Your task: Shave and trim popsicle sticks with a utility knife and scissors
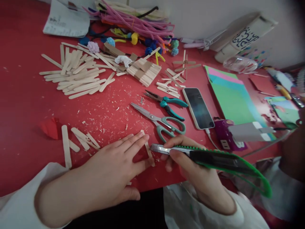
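My left hand [116,165] lies flat on the red table [21,101], fingers stretched out, pressing down a wooden craft stick [148,149] near the front edge. My right hand [193,165] is closed around a green and black utility knife [214,159]. Its metal blade tip rests against the stick, just beside my left fingertips. Wood shavings are scattered over the table around the stick.
Grey-green scissors [162,122], teal pliers [166,103] and a phone [198,108] lie just beyond my hands. Loose sticks [78,76], a stick stack [144,71] and pipe cleaners [138,22] are farther back. Coloured paper [228,95] lies right; a few sticks [71,143] lie left.
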`<state>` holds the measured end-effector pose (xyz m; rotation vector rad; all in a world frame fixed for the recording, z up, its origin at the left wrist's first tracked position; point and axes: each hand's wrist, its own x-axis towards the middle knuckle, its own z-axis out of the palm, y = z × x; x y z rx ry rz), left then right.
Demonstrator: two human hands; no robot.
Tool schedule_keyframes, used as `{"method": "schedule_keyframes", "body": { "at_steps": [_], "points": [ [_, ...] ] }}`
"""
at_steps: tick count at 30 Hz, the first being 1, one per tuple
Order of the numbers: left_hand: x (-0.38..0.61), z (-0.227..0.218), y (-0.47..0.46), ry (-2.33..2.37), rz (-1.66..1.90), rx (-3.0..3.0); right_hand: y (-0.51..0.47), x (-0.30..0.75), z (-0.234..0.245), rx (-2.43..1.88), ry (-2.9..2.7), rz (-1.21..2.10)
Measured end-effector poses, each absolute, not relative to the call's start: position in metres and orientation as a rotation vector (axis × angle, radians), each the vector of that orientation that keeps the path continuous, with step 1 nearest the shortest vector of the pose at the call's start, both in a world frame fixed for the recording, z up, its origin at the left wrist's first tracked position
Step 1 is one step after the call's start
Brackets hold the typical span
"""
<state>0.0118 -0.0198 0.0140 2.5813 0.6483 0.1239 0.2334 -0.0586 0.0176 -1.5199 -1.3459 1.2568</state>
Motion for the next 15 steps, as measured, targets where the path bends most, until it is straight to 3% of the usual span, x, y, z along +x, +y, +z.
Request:
{"method": "schedule_keyframes", "body": {
  "at_steps": [6, 11, 15],
  "points": [
    [0.013, 0.016, -0.02, 0.649, 0.062, 2.582, -0.069, 0.222, 0.007, -1.475, -1.119, 1.229],
    [0.014, 0.012, -0.018, 0.665, 0.12, 2.618, -0.083, 0.209, -0.002, -1.556, -1.402, 0.657],
    [0.003, 0.03, -0.025, 0.713, 0.429, 2.76, -0.084, 0.209, -0.009, -1.541, -1.38, 0.759]
  ]
}}
